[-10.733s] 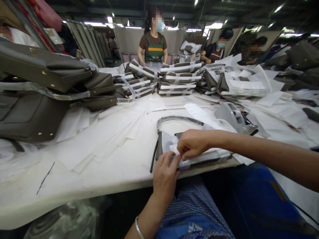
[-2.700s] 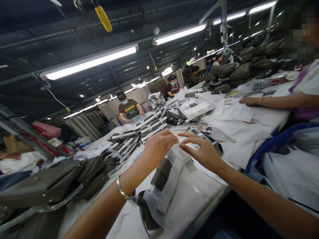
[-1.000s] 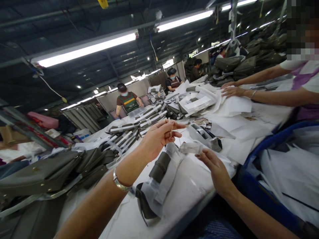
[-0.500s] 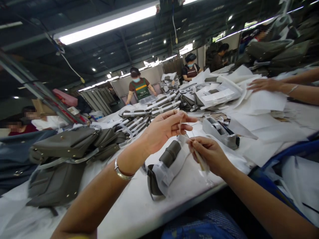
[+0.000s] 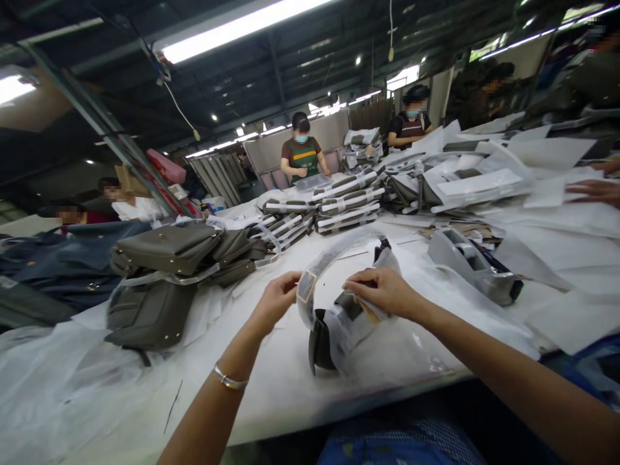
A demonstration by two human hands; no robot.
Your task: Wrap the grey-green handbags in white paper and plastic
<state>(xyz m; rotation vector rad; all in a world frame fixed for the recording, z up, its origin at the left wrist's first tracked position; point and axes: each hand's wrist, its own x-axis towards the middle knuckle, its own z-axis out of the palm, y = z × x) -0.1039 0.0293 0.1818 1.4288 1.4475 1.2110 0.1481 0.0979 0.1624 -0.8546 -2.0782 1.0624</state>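
Observation:
A dark olive bag piece (image 5: 322, 342) with clear plastic wrapping stands on the white table in front of me. From it a plastic-wrapped strap (image 5: 322, 261) arches up and away. My left hand (image 5: 278, 297) is closed on the near left part of this strap, beside a thin tan loop (image 5: 307, 289) lying around it. My right hand (image 5: 380, 290) is pinched over the bag piece, with a small tan and clear bundle (image 5: 369, 311) held under its fingers.
Olive bags (image 5: 150, 284) lie at the left and wrapped pieces are stacked (image 5: 349, 203) behind. A grey tape dispenser (image 5: 472, 265) stands right of my right hand. White sheets (image 5: 562, 258) cover the right side. A co-worker (image 5: 303, 155) stands across the table.
My left hand has moved down and left from the raised thread onto the strap. The thin loop, earlier stretched between my hands, now lies around the strap. The view has shifted left.

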